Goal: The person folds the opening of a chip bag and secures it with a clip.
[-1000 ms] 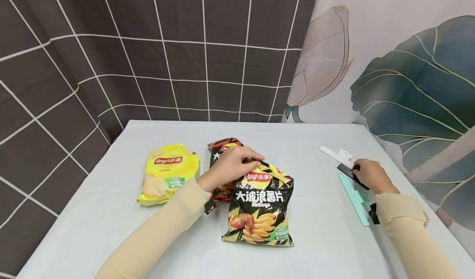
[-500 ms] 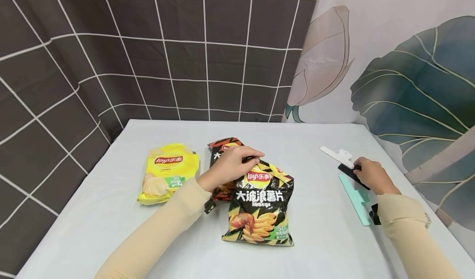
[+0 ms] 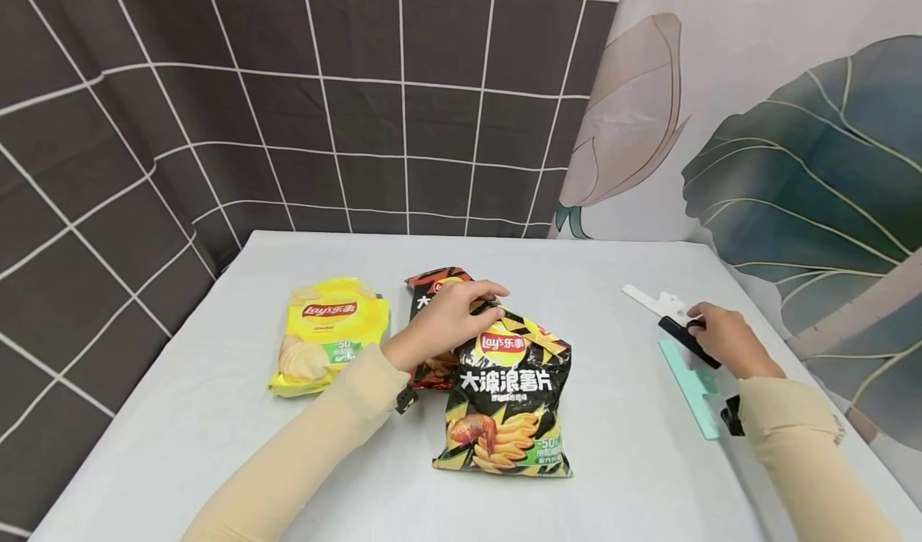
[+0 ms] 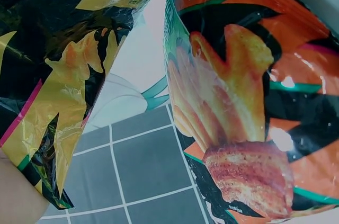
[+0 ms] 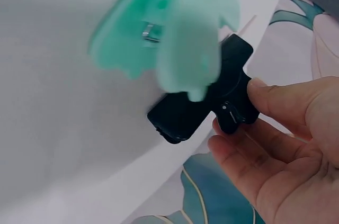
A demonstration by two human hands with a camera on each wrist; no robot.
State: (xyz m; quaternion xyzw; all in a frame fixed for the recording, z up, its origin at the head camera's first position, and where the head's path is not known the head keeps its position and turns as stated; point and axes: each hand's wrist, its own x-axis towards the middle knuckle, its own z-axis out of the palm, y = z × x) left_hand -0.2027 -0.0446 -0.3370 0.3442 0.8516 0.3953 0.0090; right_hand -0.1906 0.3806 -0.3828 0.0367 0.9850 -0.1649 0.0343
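Observation:
My left hand [image 3: 448, 326] pinches the folded top of a black Lay's chip bag [image 3: 507, 402], which stands near the middle of the table. Behind it, partly covered by that hand, is a red-and-black chip bag [image 3: 439, 278]; its printed front fills the right side of the left wrist view. On the right, my right hand [image 3: 731, 342] pinches the handle of a black bag clip [image 5: 230, 73] between thumb and fingers. A mint-green clip [image 3: 687, 390] lies just nearer to me, and a white clip [image 3: 655, 303] just beyond.
A yellow Lay's bag [image 3: 327, 338] lies at the left of the white table [image 3: 612, 462]. Dark gridded cloth [image 3: 439, 126] hangs behind the table and on the left. A leaf-printed curtain [image 3: 807, 174] hangs at the right.
The right hand and the black clip have shifted very slightly to the right, the clip overlapping the white one a little more. The left hand stays on the black bag.

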